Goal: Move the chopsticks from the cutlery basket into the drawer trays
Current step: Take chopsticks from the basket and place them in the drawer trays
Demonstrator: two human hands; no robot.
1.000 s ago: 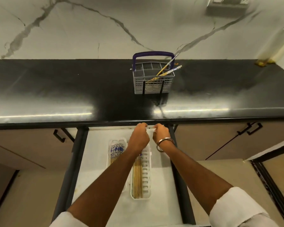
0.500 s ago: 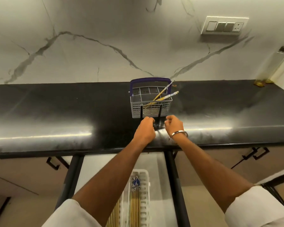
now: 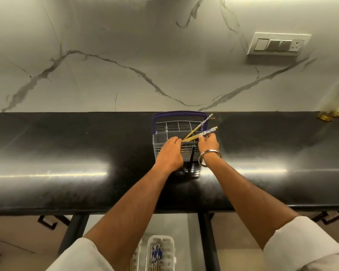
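Note:
The grey cutlery basket (image 3: 172, 127) with a purple handle stands on the black counter (image 3: 67, 149) near the wall. Yellow chopsticks with blue-patterned tops (image 3: 208, 131) lean out of its right side; another chopstick (image 3: 203, 123) rests against the handle. My right hand (image 3: 207, 144) pinches the patterned chopsticks just below their tops. My left hand (image 3: 169, 153) lies on the basket's front left, fingers curled over its rim beside the chopsticks' lower ends. Below the counter the drawer is open, showing a white tray (image 3: 169, 245) with chopsticks in it and a second tray (image 3: 135, 258) partly hidden by my left arm.
A switch panel (image 3: 278, 45) is on the marble wall at the upper right. A bottle's amber base (image 3: 325, 116) stands at the counter's far right. Black cabinet handles (image 3: 47, 222) flank the drawer's dark rails (image 3: 205, 231).
Both hands rose from the drawer to the counter and on to the basket. My right hand took hold of the patterned chopsticks and my left settled on the basket's rim.

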